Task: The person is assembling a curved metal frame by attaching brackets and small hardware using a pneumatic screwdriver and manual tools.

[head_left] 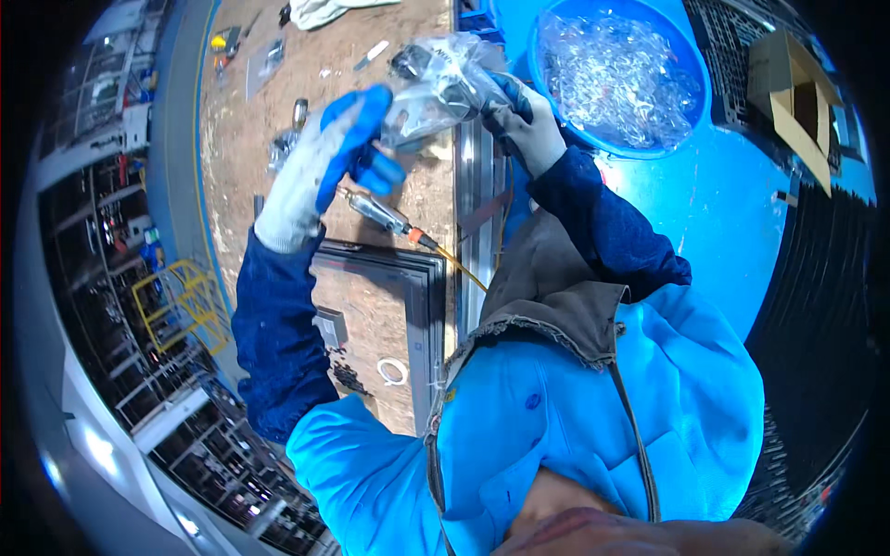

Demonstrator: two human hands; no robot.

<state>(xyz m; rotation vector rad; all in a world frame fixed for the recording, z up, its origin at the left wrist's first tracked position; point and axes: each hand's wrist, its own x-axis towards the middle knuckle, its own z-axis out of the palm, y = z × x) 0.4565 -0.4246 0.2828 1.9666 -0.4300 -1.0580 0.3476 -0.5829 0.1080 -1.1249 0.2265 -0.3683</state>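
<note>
My right hand (528, 120), in a white and dark grey work glove, is closed on a clear plastic bag (436, 102) above the bench edge. Dark parts show through the film; their kind I cannot make out. Just left of the bag is my left hand (338, 153), in a white glove with blue coating, its fingers curved and apart around no visible object. Below that hand lies a silver air tool (380, 215) with an orange fitting and a yellow hose. A small dark cylindrical part (300, 113) rests beyond the left hand.
On the wooden bench (269, 195) are stacked dark frames (422, 324), a white ring (392, 372) and several small black pieces (349, 378). Right of the bench stands a blue tub (619, 79) full of clear plastic. An open cardboard box (788, 102) is farther right.
</note>
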